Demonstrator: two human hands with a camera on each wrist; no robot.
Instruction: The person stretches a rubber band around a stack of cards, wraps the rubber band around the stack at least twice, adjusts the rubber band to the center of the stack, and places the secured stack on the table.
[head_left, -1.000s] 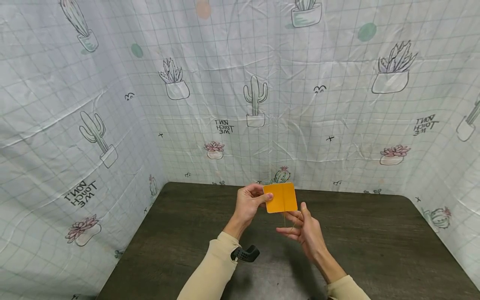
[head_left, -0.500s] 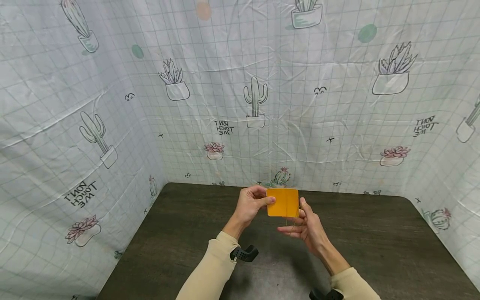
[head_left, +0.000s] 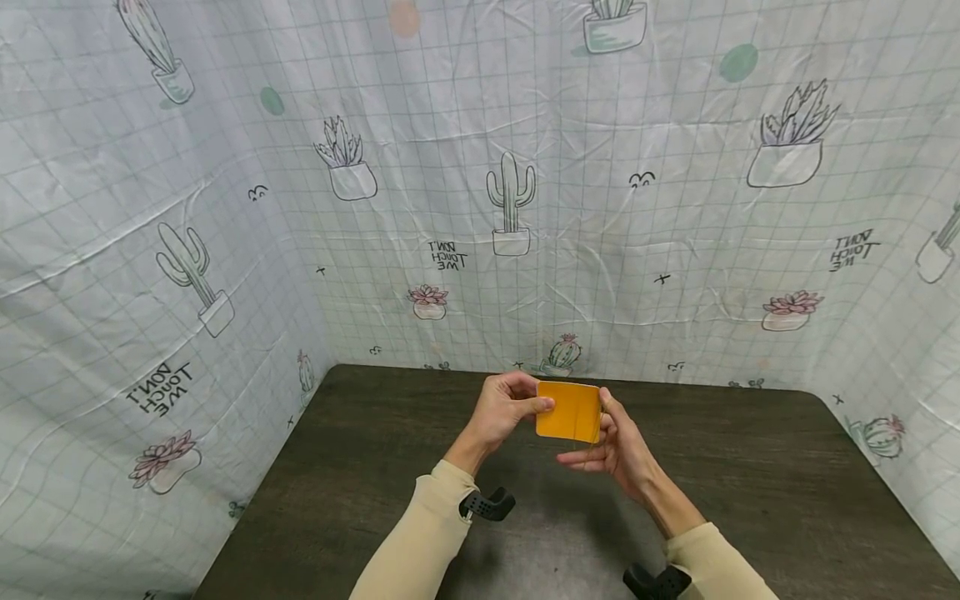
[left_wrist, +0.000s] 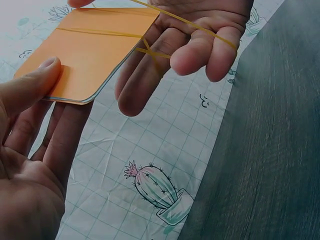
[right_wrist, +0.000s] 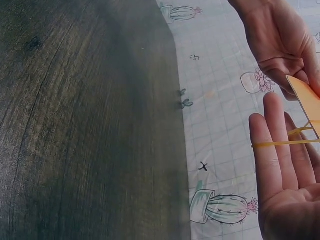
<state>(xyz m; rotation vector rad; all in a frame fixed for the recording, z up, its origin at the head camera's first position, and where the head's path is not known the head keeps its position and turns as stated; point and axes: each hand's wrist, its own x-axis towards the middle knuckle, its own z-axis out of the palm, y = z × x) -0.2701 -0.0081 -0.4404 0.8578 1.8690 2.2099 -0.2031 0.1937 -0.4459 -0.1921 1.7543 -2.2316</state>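
Note:
My left hand [head_left: 504, 410] pinches a thin orange card [head_left: 567, 410] with rounded corners, thumb on its face and fingers behind. In the left wrist view a pale, layered edge shows on the card [left_wrist: 90, 55]. A yellow rubber band [left_wrist: 100, 32] crosses its face and stretches out to my right hand [head_left: 617, 437]. The right wrist view shows that rubber band [right_wrist: 275, 143] looped over the straight fingers of the right hand [right_wrist: 287, 185]. My right thumb touches the card's right edge in the head view; the right index finger is largely hidden.
The dark wooden table [head_left: 375, 442] lies below both hands. Behind it hangs a white gridded cloth [head_left: 585, 275] printed with cacti, also along the sides. Black bands [head_left: 487, 504] sit on both wrists.
The card has shifted slightly down and right and turned a little. My right thumb has come from beside the card to its right edge. The left hand keeps its grip.

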